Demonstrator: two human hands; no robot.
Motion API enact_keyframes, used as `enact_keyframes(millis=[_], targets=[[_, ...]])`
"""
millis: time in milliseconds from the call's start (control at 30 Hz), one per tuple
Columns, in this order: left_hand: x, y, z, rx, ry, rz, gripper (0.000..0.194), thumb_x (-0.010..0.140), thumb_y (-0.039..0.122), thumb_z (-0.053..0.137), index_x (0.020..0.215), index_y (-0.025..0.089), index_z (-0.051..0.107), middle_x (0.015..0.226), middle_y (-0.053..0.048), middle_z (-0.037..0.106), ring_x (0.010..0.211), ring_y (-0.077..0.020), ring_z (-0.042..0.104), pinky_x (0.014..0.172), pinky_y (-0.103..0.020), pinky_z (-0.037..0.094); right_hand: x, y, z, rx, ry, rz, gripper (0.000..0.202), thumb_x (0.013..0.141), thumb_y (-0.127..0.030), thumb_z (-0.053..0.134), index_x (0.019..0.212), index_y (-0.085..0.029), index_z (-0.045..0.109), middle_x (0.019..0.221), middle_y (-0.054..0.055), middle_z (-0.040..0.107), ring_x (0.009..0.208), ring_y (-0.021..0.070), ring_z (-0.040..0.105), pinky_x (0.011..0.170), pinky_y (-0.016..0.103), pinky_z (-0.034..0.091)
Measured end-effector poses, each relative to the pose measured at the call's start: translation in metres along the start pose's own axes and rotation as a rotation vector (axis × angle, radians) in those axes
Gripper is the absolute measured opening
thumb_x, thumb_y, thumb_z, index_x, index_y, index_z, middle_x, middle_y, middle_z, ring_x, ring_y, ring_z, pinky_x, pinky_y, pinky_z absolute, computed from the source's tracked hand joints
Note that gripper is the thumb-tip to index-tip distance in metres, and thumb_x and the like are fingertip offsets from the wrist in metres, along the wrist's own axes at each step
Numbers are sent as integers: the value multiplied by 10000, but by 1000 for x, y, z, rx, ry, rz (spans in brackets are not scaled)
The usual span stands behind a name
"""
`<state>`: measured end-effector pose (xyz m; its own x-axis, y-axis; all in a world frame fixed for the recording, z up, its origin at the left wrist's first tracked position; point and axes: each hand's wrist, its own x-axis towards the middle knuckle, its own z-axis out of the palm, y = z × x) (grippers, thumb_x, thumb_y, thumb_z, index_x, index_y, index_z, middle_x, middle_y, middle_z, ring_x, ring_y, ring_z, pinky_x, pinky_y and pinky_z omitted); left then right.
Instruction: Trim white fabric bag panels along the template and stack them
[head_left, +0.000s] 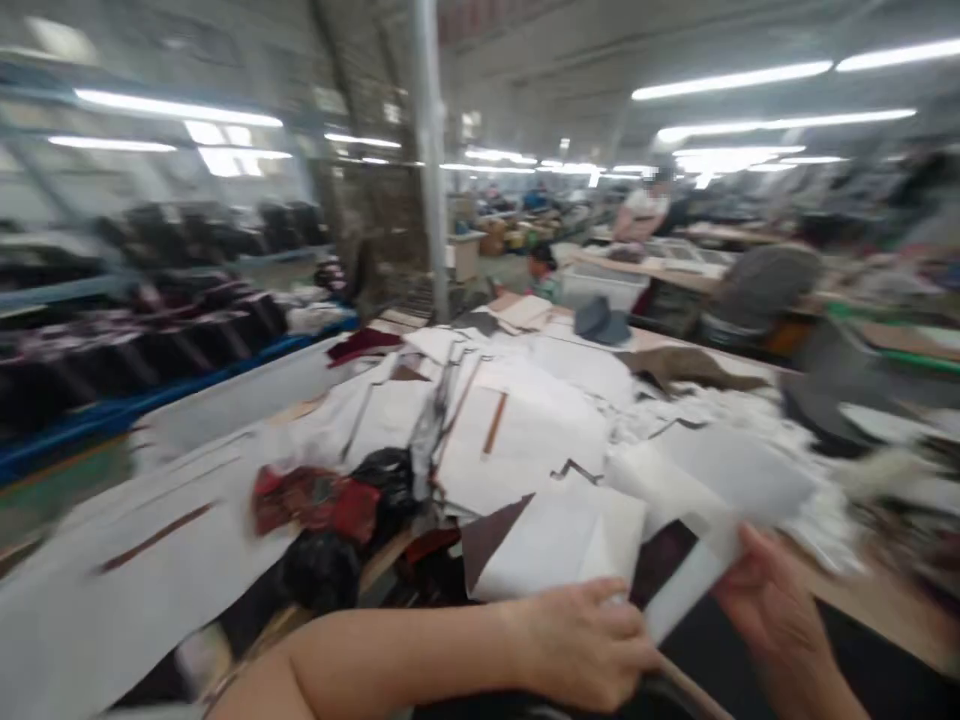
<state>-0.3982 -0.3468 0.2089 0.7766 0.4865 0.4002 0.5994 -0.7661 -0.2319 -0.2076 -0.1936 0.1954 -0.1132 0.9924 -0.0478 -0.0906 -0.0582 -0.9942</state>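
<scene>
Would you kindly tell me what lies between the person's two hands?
In the head view, a white strip lies between the left hand and right hand, with black material below it.

Two hands, one pole, one red bundle, two black bundles, white sheets too many to count

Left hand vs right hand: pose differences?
The left hand points its fingers rightward; the right hand points its up-left. The left hand shows a long forearm; the right hand, barely any. The right hand pinches a white sheet; the left hand's hold is unclear. Both are bare.
</scene>
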Motion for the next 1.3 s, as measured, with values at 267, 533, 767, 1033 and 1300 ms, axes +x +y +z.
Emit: enact_keyframes(millis=[267,533,767,1033,1300], targets=[[65,34,212,-546,-392,-274,291,821,220,512,1108,239,555,1232,-80,518,1093,-231,483,929,-395,382,-41,131,-215,-16,568,567,558,540,-301,676,1055,-198,488,958,86,625,872,266,614,739,404,515],[95,0,265,-500,-589,-1337,676,782,419,539,1329,87,319,1310,-198,416,1204,-319,407,935,-393,371,25,176,-305,-927,304,295,418,737,-272,519,1128,-123,520,1133,135,546,1051,234,526,912,339,401],[81,-8,273,-751,-624,-1544,511,705,425,617,1092,110,506,1070,-139,612,976,-261,589,799,-305,431,54,181,-306,-1154,102,460,277,745,-284,573,988,-154,542,939,88,578,870,207,568,746,286,401],[49,-2,255,-918,-322,-1555,184,695,322,584,755,148,598,776,-53,665,766,-207,612,674,-270,451,27,170,-307,-1074,238,355,112,734,-319,480,721,-209,498,714,24,565,683,182,539,627,282,373],[22,8,197,-934,2,-1536,334,695,424,554,887,155,603,870,-42,675,834,-216,601,786,-326,471,-8,139,-293,-749,594,153,452,677,-620,458,806,-188,488,736,53,567,689,204,534,661,328,414]])
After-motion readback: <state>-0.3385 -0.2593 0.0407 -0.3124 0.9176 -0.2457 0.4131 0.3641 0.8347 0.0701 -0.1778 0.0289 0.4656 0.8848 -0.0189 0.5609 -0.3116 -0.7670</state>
